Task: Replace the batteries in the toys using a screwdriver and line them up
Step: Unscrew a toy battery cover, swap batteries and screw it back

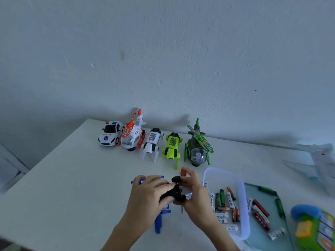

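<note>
Plastic, blue and black: toy robot dog (171, 193) held low over the table's near middle, underside up, blue legs (158, 222) splayed. Left hand (150, 189) wraps the body; right hand (192, 192) pinches its black end with a red-handled screwdriver (182, 172) tucked in. Judged light, rigid, smooth; thin legs likely fragile, so grip the trunk. Just right: clear tray (243, 205) of loose batteries (222, 199), more batteries (260, 211) beside it. Table (72, 178) white, smooth. Far edge: five toys (155, 142) in a row against a pale scuffed wall (163, 51).
</note>
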{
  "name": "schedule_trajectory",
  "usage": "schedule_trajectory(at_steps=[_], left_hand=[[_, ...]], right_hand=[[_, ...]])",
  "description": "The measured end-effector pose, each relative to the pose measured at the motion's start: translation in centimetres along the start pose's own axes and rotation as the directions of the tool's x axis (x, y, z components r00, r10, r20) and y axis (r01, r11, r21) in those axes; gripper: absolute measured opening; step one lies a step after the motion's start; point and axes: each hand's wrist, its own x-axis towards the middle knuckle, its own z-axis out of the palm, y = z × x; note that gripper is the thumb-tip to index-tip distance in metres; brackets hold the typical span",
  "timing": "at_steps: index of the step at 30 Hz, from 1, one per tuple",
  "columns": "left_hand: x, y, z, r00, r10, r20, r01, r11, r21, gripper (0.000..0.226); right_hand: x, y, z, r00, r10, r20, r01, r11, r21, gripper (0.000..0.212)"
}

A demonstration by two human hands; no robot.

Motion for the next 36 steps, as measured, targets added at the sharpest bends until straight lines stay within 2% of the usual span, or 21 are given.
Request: schedule_trajectory(at_steps=[3,5,7,8,10,11,12,15,20,22,26,30,34,36], left_hand=[[0.0,-0.2,0.3,0.999,0.031,-0.015,-0.031,0.999,0.024,0.029],[-0.1,-0.1,0.3,1.000,0.029,-0.010,-0.029,0.999,0.034,0.027],[0.0,0.1,0.2,1.000,0.015,-0.015,-0.014,0.999,0.034,0.026],[0.1,0.1,0.2,1.000,0.009,-0.016,-0.009,0.999,0.036,0.025],[0.4,0.1,0.2,1.000,-0.003,-0.013,0.003,0.999,0.035,0.023],[0.5,0.0,0.1,1.000,-0.013,-0.006,0.014,0.999,0.029,0.022],[0.6,-0.1,0.1,1.000,-0.026,0.007,0.026,0.999,0.020,0.025],[1.0,-0.3,0.0,0.997,-0.061,0.053,0.062,0.998,-0.013,0.036],[1.4,-1.0,0.2,0.995,-0.084,0.050,0.086,0.996,-0.039,0.036],[1.5,-1.0,0.3,0.997,-0.068,0.032,0.069,0.997,-0.040,0.036],[1.7,-1.0,0.1,0.998,-0.058,0.018,0.059,0.996,-0.065,0.036],[1.6,-1.5,-0.2,0.995,-0.056,0.083,0.067,0.989,-0.134,0.033],[1.5,-1.3,-0.4,0.995,-0.051,0.090,0.063,0.989,-0.132,0.032],[1.5,-1.2,-0.5,0.996,-0.038,0.079,0.048,0.990,-0.129,0.033]], right_hand=[[0.1,-0.3,-0.8,0.998,0.018,0.064,-0.018,1.000,-0.011,0.083],[0.8,-0.5,-2.3,0.988,0.015,0.151,-0.014,1.000,-0.004,0.069],[2.3,-0.7,-3.6,0.988,0.051,0.146,-0.047,0.998,-0.032,0.061],[3.3,-0.7,-3.9,0.991,0.087,0.101,-0.078,0.993,-0.090,0.056],[5.2,-0.6,-3.7,0.989,0.149,0.016,-0.139,0.954,-0.264,0.032],[6.1,-0.4,-3.3,0.984,0.179,0.017,-0.163,0.928,-0.334,0.020],[6.8,-0.1,-2.6,0.977,0.211,0.030,-0.182,0.899,-0.398,0.018],[8.6,0.0,-1.1,0.946,0.321,0.047,-0.246,0.805,-0.540,0.028],[9.9,-0.1,-0.5,0.920,0.386,0.063,-0.238,0.680,-0.694,0.042],[10.1,0.4,-0.5,0.908,0.414,0.068,-0.248,0.661,-0.708,0.029],[10.3,0.4,-0.7,0.901,0.427,0.074,-0.250,0.652,-0.715,0.031],[10.2,0.3,-0.2,0.896,0.434,0.090,-0.231,0.631,-0.740,0.035],[9.4,-0.1,-0.2,0.915,0.401,0.039,-0.289,0.721,-0.630,0.018],[8.4,-1.1,-0.4,0.948,0.316,0.014,-0.242,0.753,-0.611,0.024]])
